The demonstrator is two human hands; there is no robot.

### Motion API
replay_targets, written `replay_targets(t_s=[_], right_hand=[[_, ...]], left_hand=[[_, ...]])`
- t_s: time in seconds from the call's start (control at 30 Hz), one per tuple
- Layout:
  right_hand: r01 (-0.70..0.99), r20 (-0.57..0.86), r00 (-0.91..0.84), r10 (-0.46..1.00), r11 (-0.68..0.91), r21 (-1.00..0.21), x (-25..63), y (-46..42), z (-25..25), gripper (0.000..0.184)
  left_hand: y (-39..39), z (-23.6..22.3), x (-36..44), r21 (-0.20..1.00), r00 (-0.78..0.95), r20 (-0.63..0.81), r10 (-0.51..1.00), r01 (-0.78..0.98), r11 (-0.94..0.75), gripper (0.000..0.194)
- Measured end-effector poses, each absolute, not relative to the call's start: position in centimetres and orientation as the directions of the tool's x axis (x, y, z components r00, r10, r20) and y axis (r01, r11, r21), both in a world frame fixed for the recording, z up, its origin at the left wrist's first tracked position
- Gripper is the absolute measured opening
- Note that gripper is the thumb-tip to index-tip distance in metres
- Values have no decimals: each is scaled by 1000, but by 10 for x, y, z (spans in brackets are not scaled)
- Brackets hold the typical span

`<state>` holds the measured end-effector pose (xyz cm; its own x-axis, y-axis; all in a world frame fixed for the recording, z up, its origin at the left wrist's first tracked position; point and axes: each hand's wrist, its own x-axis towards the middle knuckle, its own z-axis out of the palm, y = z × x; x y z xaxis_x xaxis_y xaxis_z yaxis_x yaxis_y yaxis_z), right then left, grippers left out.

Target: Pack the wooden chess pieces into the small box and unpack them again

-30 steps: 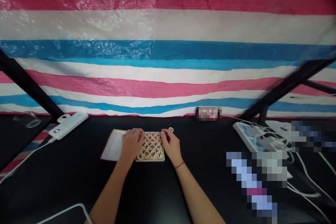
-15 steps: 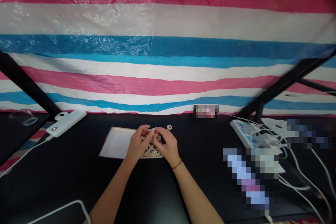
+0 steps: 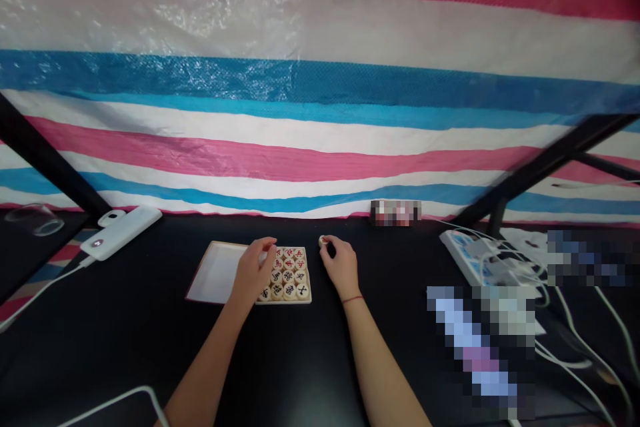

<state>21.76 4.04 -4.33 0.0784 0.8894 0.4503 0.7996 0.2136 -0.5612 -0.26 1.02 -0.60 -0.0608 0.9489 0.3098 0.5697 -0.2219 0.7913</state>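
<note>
A small open box point(image 3: 306, 298) holds several round Chinese chess pieces point(image 3: 290, 276) with red and black characters, on a black table. My left hand point(image 3: 251, 273) rests on the box's left side, fingers curled over the pieces there. My right hand point(image 3: 340, 263) is to the right of the box, its fingertips closed on a single loose chess piece point(image 3: 323, 240) lying on the table. The box's white lid point(image 3: 216, 273) lies flat just left of the box, partly behind my left hand.
A white power bank point(image 3: 121, 232) with a cable sits at the left, a clear glass point(image 3: 33, 219) beyond it. A power strip point(image 3: 477, 259) with tangled white cables fills the right side. A striped tarp hangs behind the table; black frame bars slant at both sides.
My hands were together over the box; now the right hand has moved right to the loose piece and the left has settled on the box's left side.
</note>
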Motion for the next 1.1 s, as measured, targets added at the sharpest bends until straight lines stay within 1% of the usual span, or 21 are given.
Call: replay_targets(t_s=[0.2,0.37,0.5,0.73,1.1], right_hand=[[790,452,122,884,189,-583,220,41,-48,23],[777,471,148,870,192,-600,220,41,-51,20],[779,479,166,862,183,-599,220,41,-52,18],[810,452,126,883,171,-561,220,41,-52,16],[832,434,91,897,171,-528,216,40,-47,17]], left_hand=[[9,-4,-2,778,-30,343,939,569,-267,25],[10,-5,-4,752,-38,403,915,583,-307,21],[11,-8,-5,746,-38,423,905,582,-324,20],[12,-9,-6,732,-22,438,899,589,-343,19],[15,-14,-9,709,-15,446,895,617,-342,18]])
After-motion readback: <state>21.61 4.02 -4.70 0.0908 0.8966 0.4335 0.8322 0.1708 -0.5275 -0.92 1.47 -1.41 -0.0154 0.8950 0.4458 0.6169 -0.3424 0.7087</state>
